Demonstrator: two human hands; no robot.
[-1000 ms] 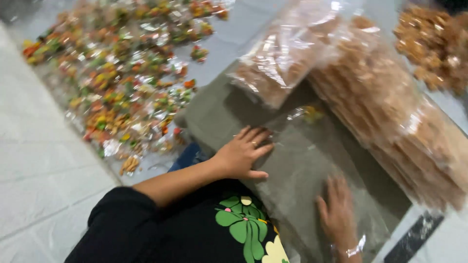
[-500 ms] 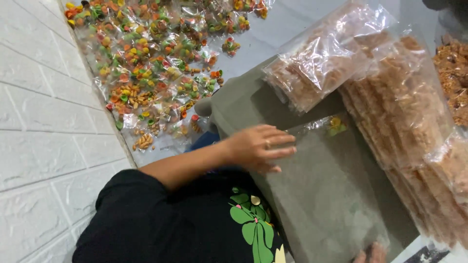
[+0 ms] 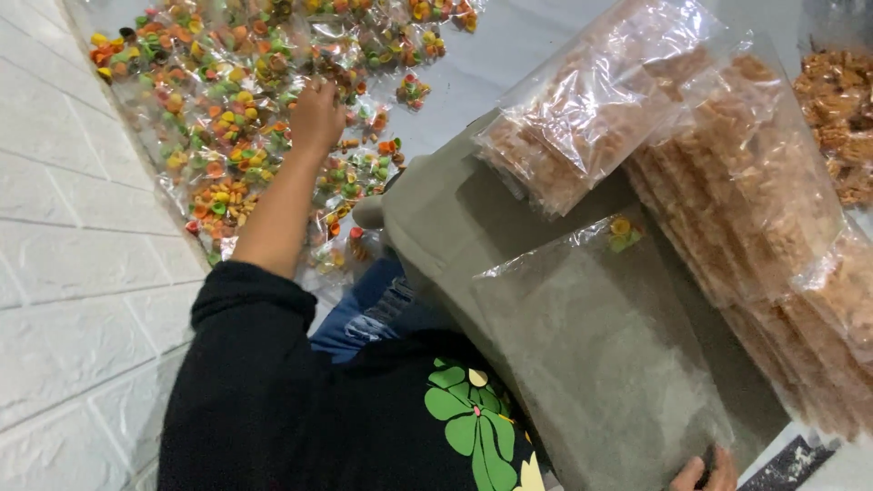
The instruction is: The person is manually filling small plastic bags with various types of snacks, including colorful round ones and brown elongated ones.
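Note:
My left hand (image 3: 316, 116) reaches out to the far left, its fingers down among several small clear packets of colourful snacks (image 3: 227, 136) spread on the floor. Whether it grips a packet I cannot tell. My right hand (image 3: 706, 473) shows only as fingertips at the bottom edge, pressing the near corner of a large clear plastic bag (image 3: 600, 345). That bag lies flat on a grey-green board (image 3: 436, 218) over my lap and has a few coloured snacks (image 3: 621, 232) in its far corner.
Packs of orange-brown stick snacks (image 3: 582, 118) lie at the board's far end, with a long row of the same (image 3: 755, 236) along its right side. More brown snack packets (image 3: 837, 91) sit at far right. A white brick-pattern wall (image 3: 64, 273) runs along the left.
My left hand left the plastic bag on the board and stretched out left to the colourful snack packets. The view swung left, and my right hand slid nearly out of frame.

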